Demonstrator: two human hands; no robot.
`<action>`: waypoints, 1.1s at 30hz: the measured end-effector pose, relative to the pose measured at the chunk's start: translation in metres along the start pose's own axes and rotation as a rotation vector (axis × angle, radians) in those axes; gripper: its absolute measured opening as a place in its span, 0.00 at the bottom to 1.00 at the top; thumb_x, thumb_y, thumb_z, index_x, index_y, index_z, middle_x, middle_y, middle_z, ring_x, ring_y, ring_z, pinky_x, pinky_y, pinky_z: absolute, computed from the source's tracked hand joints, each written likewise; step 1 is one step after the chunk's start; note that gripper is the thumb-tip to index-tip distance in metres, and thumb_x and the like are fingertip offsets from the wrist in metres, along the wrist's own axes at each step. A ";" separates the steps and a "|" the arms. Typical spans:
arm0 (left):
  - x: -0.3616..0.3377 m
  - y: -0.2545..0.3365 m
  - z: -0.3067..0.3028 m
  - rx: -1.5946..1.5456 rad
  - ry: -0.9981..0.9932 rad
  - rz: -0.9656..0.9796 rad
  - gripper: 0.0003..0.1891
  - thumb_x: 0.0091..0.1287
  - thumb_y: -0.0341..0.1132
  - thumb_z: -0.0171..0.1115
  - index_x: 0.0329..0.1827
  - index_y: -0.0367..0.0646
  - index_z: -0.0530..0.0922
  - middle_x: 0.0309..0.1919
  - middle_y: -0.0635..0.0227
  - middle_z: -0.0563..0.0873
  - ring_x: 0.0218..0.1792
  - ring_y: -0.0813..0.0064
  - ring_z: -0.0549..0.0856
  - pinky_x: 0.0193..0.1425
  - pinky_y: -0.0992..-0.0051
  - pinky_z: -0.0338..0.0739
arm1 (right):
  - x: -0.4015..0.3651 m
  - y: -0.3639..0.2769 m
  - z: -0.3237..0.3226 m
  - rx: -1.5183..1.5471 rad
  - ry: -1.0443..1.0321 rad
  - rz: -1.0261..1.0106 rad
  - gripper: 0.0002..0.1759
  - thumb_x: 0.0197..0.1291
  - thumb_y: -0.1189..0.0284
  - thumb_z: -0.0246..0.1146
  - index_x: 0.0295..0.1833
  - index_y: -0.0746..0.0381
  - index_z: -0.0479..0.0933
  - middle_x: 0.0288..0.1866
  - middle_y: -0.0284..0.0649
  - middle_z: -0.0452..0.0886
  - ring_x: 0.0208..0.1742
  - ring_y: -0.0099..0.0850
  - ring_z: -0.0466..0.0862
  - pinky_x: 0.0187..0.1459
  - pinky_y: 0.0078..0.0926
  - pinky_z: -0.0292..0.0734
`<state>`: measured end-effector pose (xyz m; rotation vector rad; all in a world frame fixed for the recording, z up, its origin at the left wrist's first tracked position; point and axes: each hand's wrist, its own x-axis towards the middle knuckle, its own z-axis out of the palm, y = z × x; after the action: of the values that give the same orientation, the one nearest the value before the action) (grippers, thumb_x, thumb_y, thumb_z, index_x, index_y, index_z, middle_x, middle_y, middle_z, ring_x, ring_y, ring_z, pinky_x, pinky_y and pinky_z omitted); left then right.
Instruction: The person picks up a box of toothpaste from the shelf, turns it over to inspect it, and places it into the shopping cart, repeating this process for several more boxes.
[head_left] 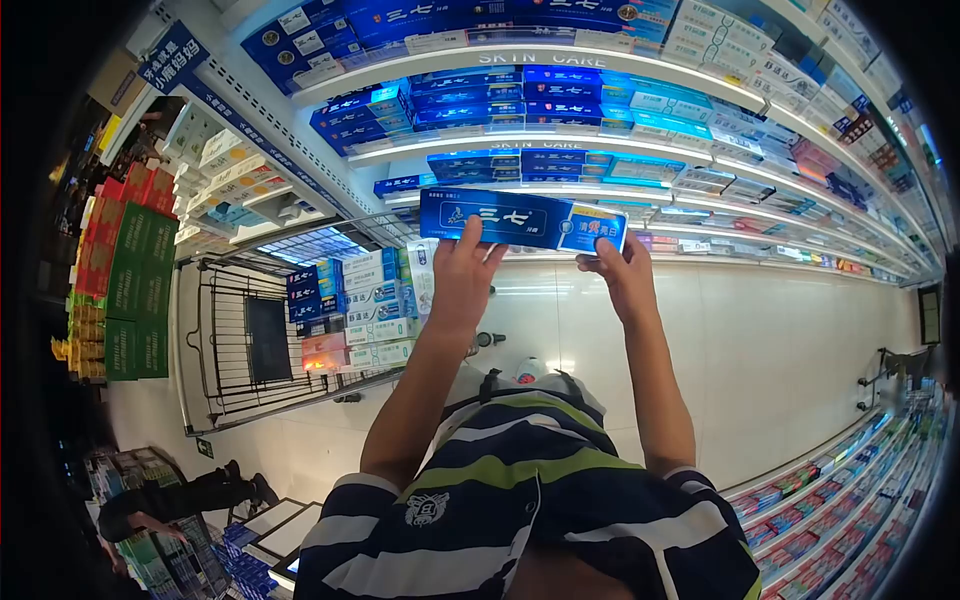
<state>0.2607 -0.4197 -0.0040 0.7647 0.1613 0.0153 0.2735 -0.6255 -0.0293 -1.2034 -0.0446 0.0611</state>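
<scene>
A long blue toothpaste box (520, 222) with white lettering and a lighter panel at its right end is held up in front of the shelves. My left hand (465, 268) grips its lower edge left of the middle, fingers closed on it. At the right end, my right hand (624, 275) pinches the lower corner of the same box. The fingers behind the box are hidden. Below and left of my left hand, a shopping cart (215, 345) carries stacked toothpaste boxes (375, 300), some blue and some white and teal.
Lit shelves (440, 142) of blue and teal boxes curve across the front and right. More shelves (830, 510) stand at the lower right. Stacked red and green cartons (135, 290) rise at the far left. Another person's dark-trousered legs (195, 497) show at the lower left.
</scene>
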 end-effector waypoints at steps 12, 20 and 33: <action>-0.009 0.021 -0.019 0.129 -0.010 0.042 0.15 0.67 0.42 0.54 0.49 0.40 0.71 0.43 0.65 0.79 0.47 0.75 0.77 0.56 0.73 0.69 | 0.002 -0.014 -0.015 0.044 0.020 -0.013 0.23 0.64 0.57 0.54 0.49 0.68 0.70 0.36 0.40 0.80 0.32 0.27 0.81 0.35 0.21 0.78; -0.008 0.043 -0.046 0.267 0.008 -0.072 0.20 0.68 0.48 0.51 0.49 0.39 0.73 0.38 0.63 0.82 0.40 0.72 0.81 0.45 0.76 0.75 | 0.001 -0.014 0.001 -0.004 0.003 0.040 0.24 0.64 0.56 0.53 0.50 0.69 0.71 0.34 0.40 0.79 0.31 0.26 0.81 0.33 0.20 0.78; 0.008 0.092 -0.089 0.270 -0.077 -0.161 0.16 0.68 0.43 0.54 0.48 0.40 0.74 0.39 0.65 0.83 0.40 0.75 0.81 0.44 0.79 0.75 | 0.007 -0.011 0.043 -0.057 0.007 0.131 0.17 0.63 0.61 0.56 0.45 0.66 0.71 0.22 0.29 0.69 0.25 0.23 0.74 0.25 0.17 0.66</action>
<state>0.2597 -0.2914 -0.0045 1.0185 0.1532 -0.1917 0.2783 -0.5887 -0.0031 -1.2627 0.0389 0.1707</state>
